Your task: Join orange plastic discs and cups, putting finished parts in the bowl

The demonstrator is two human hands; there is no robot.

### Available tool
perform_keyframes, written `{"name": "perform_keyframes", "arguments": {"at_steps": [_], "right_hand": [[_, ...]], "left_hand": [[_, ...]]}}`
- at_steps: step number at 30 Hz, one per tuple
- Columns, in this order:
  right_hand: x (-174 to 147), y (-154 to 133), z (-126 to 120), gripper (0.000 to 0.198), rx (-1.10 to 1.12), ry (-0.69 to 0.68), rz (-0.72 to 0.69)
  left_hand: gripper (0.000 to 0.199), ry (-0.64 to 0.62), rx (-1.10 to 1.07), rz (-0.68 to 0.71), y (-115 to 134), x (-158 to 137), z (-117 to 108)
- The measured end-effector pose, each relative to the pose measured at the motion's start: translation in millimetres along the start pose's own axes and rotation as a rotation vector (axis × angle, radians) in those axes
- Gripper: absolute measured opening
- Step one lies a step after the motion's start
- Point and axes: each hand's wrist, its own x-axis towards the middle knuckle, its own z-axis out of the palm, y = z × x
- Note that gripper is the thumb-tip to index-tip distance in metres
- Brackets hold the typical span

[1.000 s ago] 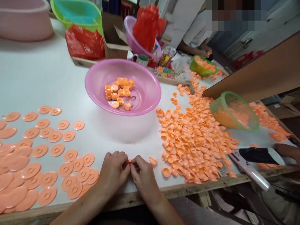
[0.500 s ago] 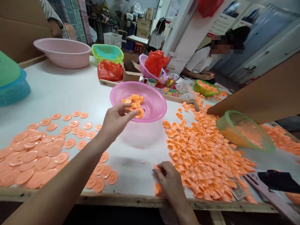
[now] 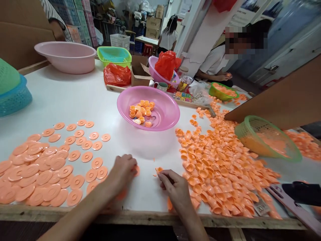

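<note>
Over the front middle of the table, my left hand [image 3: 122, 172] is closed on an orange disc [image 3: 136, 170], mostly hidden behind its fingers. Facing it, my right hand [image 3: 175, 187] pinches a small orange cup [image 3: 158, 170] between thumb and fingers, just above the white surface. Flat ringed discs [image 3: 37, 167] lie heaped and scattered on the left. A large pile of small orange cups [image 3: 215, 174] spreads on the right. Behind both hands, a pink basin [image 3: 165, 117] holds several cup-and-disc pieces [image 3: 141, 110].
A green basket [image 3: 268, 140] with orange pieces leans at the right, by a cardboard panel [image 3: 283, 93]. Farther back are a pale pink basin [image 3: 66, 57], red bags [image 3: 117, 74], an open box [image 3: 140, 72] and a mug [image 3: 162, 87]. Another person [image 3: 215, 65] sits back right.
My left hand has come back from the pink basin, where it held an orange piece, and now grips a disc. My right hand has moved up and left slightly, a cup at its fingertips.
</note>
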Motion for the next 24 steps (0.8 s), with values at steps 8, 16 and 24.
{"name": "perform_keyframes", "arguments": {"at_steps": [8,16,24], "right_hand": [[13,-11,9,0.021,-0.093,-0.052,-0.015],[23,-14,15,0.01,-0.094,-0.078,-0.024],[21,-19,39,0.015,-0.271,-0.158,-0.094]], "left_hand": [[0.015,-0.021,-0.216,0.091,24,-4,19],[0.015,-0.021,-0.287,0.11,16,-5,22],[0.005,-0.018,-0.22,0.127,15,-3,25]]}}
